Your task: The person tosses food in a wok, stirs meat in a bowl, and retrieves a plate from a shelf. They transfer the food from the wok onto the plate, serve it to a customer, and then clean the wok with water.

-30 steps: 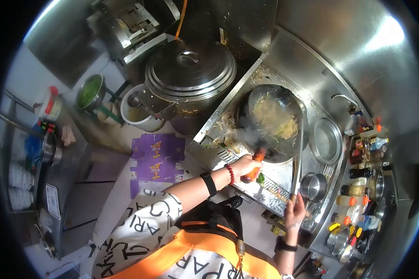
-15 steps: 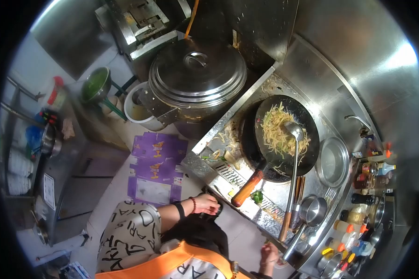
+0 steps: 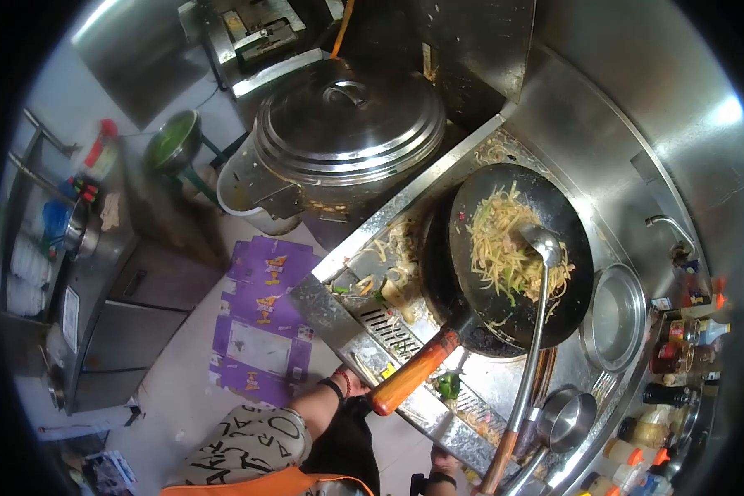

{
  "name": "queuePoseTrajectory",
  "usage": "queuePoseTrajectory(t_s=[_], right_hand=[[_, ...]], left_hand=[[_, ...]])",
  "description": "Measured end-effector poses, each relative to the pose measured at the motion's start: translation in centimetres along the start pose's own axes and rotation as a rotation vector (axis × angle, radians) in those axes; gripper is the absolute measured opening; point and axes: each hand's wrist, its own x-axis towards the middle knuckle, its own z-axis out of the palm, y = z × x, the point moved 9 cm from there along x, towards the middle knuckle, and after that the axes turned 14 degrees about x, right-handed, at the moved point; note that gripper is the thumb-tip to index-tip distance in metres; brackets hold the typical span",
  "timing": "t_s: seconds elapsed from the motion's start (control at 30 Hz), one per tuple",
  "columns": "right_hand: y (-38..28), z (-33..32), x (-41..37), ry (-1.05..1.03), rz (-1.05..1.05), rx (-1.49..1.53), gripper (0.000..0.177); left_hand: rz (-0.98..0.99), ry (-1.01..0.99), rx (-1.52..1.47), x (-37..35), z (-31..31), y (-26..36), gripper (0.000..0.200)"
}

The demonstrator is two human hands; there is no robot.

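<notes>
A black wok (image 3: 517,318) with a wooden handle (image 3: 413,374) sits tilted on the stove. Pale shredded strips with green pieces (image 3: 504,256) lie inside it, and the bowl of a long metal ladle (image 3: 540,310) rests on them. My left hand (image 3: 353,383), with a beaded bracelet and dark band at its wrist, is against the counter's front edge near the handle's end; its fingers are hidden. My right hand (image 3: 445,460) is low beside the front edge, left of the ladle's wooden grip, its fingers too unclear to read.
A large lidded pot (image 3: 347,124) stands behind on the left, beside a white bucket (image 3: 252,194). Right of the wok are a metal basin (image 3: 616,318), a small ladle (image 3: 567,420) and several bottles. Flattened purple cardboard (image 3: 264,306) lies on the floor.
The view has shifted, and the stove looks closer. My left hand has moved in to the counter edge, hiding its fingers. My right hand appears farther left, near the edge.
</notes>
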Motion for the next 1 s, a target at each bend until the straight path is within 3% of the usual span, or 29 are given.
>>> queuePoseTrajectory(t_s=[0.07,0.1,0.2,0.27,0.33,0.47,0.5,0.53,0.57,0.6,0.63,0.67,0.73,0.77,0.8,0.87,0.93,1.0], right_hand=[[0.3,1.7,-2.5,0.684,0.672,1.475,0.041],[0.6,1.6,-2.1,0.536,0.601,1.472,0.04],[-0.9,2.1,-1.9,0.487,0.594,1.512,0.039],[-0.7,1.9,-1.8,0.517,0.593,1.489,0.039],[3.4,0.8,-2.8,0.748,0.687,1.674,0.04],[4.4,1.1,-2.6,0.753,0.724,1.752,0.043],[4.7,1.0,-2.6,0.756,0.732,1.778,0.044],[4.8,0.5,-2.7,0.758,0.738,1.801,0.045],[5.0,-0.4,-3.2,0.756,0.736,1.802,0.045],[5.6,-1.8,-4.1,0.59,0.767,1.402,0.045],[5.8,-3.2,-5.1,0.431,0.769,1.005,0.046],[1.4,-3.6,-6.9,0.353,0.751,0.774,0.031],[2.9,-7.2,-11.3,0.316,0.775,0.789,0.029],[-0.9,-10.1,-11.4,0.282,0.486,0.716,0.023],[-6.0,-12.5,-11.6,0.246,0.202,0.633,0.019],[-8.5,-16.7,-11.6,0.564,0.176,0.867,0.028],[-27.0,-9.0,-7.1,0.3,0.131,0.733,0.045],[-37.6,-1.8,-3.3,0.1,-0.07,0.131,0.06]], left_hand=[[0.02,-0.101,-0.116,1.8,-0.1,-1.4,0.033],[0.026,-0.143,-0.155,2.5,0.1,-2.1,0.032],[0.035,-0.204,-0.246,4.2,-0.4,-3.7,0.031],[0.073,-0.142,-0.266,5.1,-1.4,-4.2,0.029],[0.277,-0.09,-0.258,5.0,-2.1,-3.1,0.024],[0.261,-0.055,-0.265,6.9,-3.8,-5.2,0.017],[0.105,-0.046,-0.232,-3.7,2.1,-3.0,0.017],[0.108,-0.05,-0.232,-7.3,4.9,-1.4,0.017],[0.133,0.027,-0.103,-9.9,6.2,-0.3,0.018],[0.155,0.104,0.035,-11.4,6.4,0.2,0.019],[0.019,0.014,0.054,-7.6,3.5,-1.8,0.02],[0.003,-0.061,0.136,-10.4,5.2,-1.5,0.02],[-0.108,-0.168,0.686,-14.9,5.8,-2.3,0.02],[-0.147,-0.272,0.866,-18.8,8.0,-2.1,0.027],[-0.154,-0.276,0.873,-21.5,9.3,-0.9,0.027],[-0.225,-0.563,0.499,-27.0,14.8,1.4,0.039],[-0.185,-0.759,0.287,-32.8,23.4,5.6,0.047],[-0.009,-0.911,0.388,-34.4,28.7,8.7,0.042]])
